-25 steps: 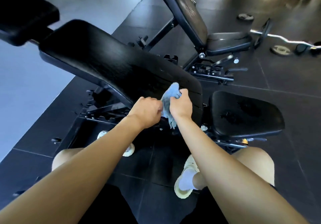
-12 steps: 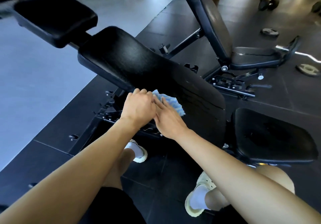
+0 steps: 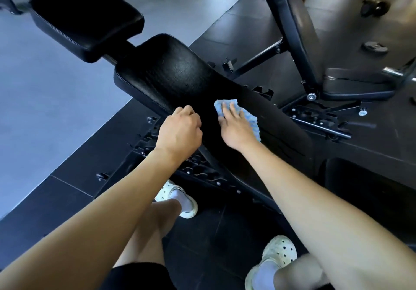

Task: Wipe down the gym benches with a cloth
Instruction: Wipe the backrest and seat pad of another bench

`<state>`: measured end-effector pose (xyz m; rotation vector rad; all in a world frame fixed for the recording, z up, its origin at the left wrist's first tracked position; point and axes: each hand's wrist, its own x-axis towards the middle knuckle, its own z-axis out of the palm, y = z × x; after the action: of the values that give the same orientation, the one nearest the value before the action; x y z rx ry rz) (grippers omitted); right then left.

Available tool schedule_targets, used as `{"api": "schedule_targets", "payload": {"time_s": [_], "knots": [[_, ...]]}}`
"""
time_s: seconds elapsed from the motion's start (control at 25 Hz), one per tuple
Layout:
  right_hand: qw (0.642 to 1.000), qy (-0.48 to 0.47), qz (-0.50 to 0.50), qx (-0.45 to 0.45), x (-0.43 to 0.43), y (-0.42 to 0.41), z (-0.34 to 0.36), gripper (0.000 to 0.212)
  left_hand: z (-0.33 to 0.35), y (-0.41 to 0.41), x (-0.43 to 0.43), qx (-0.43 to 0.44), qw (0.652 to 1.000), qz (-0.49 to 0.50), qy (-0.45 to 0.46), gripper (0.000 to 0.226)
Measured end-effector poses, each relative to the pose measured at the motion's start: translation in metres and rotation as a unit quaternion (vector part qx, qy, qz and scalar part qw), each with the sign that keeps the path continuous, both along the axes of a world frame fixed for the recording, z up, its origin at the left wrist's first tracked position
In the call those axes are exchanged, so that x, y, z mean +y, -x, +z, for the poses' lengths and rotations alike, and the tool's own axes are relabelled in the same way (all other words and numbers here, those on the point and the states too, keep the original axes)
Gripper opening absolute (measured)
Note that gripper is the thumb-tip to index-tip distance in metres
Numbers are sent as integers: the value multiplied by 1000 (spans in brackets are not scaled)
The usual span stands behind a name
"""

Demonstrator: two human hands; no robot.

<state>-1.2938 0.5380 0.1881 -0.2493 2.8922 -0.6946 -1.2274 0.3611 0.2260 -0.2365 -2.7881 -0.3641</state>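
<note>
While the right hand (image 3: 236,129) lies flat, fingers straight, on the blue cloth (image 3: 251,120) atop the black textured bench pad (image 3: 175,73), the left hand (image 3: 180,129) curls at the pad's edge, its grip unclear; a second bench (image 3: 290,19) stands behind on dark rubber tiles (image 3: 236,26).

The cloth (image 3: 247,118) lay on the backrest pad (image 3: 180,75) of the near bench, under the right hand (image 3: 236,127). The left hand (image 3: 180,129) sat just left of it at the pad's near edge, apart from the cloth. A smaller pad (image 3: 85,19) stood beyond the backrest's far-left end. Behind and to the right stood a second bench, its backrest (image 3: 290,26) raised steeply over its seat (image 3: 355,84). Farther right on the floor lay a weight plate (image 3: 374,47), with a dumbbell (image 3: 374,7) behind it. The left shoe (image 3: 177,197) stood beside the near bench's frame, the right shoe (image 3: 279,253) nearer the camera.
</note>
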Motion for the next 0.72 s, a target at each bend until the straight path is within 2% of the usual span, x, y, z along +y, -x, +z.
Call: {"api": "schedule_targets", "payload": {"time_s": [0.16, 0.28, 0.36, 0.52, 0.64, 0.72], "knots": [[989, 52, 96, 102, -18, -71, -15, 54, -6, 2, 11, 44, 999, 12, 14, 5], [982, 18, 136, 127, -4, -49, -24, 52, -15, 0, 12, 74, 996, 9, 42, 6], [983, 3, 118, 140, 6, -7, -26, 58, -14, 1, 11, 61, 996, 10, 58, 12], [999, 37, 3, 16, 3, 42, -4, 54, -5, 8, 11, 30, 998, 18, 49, 12], [992, 56, 48, 99, -21, -4, -8, 58, -7, 13, 11, 39, 998, 25, 49, 16], [985, 89, 89, 115, -25, -44, -23, 58, -14, 10, 11, 66, 996, 30, 52, 15]]}}
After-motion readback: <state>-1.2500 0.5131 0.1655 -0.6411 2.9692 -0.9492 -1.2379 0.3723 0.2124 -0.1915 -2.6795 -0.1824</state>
